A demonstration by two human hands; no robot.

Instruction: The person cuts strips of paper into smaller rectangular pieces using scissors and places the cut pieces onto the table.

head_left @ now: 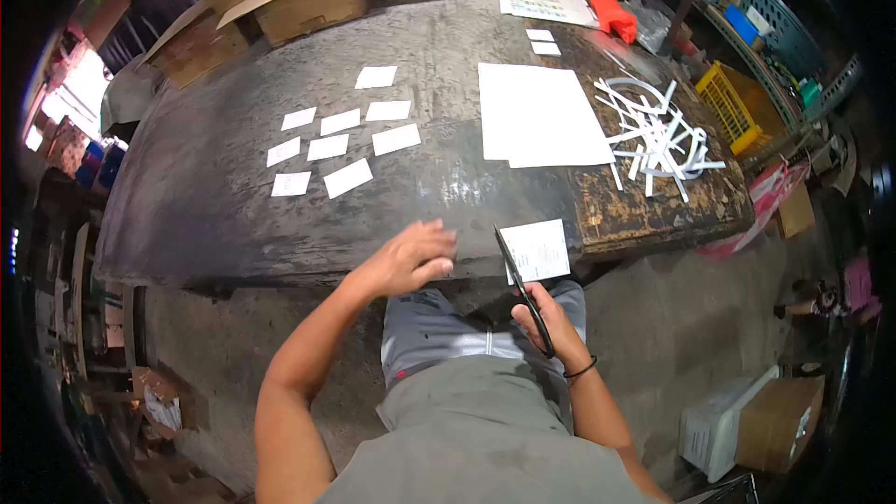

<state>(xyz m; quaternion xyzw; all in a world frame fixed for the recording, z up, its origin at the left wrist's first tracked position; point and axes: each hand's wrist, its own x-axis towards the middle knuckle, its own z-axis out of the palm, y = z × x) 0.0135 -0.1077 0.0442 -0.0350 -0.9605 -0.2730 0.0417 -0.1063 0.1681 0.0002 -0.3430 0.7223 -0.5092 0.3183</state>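
My right hand (pixel 551 322), at the table's near edge, is closed around black-handled scissors (pixel 513 263), whose blades point up and away from me. Beside the blades is a white printed paper piece (pixel 544 250); whether it rests on the edge or is also pinched in that hand I cannot tell. To the left, my left hand (pixel 415 259) is held over the near edge, fingers stretched out, with nothing in it. Several small white paper cards (pixel 329 147) lie spread on the table's left half.
On the dark worn table (pixel 215 196) lie larger white sheets (pixel 541 117), a heap of paper strips (pixel 658 140), two small cards (pixel 544 43) and a red bag (pixel 612 16). Cardboard boxes (pixel 313 9) line the back. A yellow crate (pixel 728 107) stands to the right.
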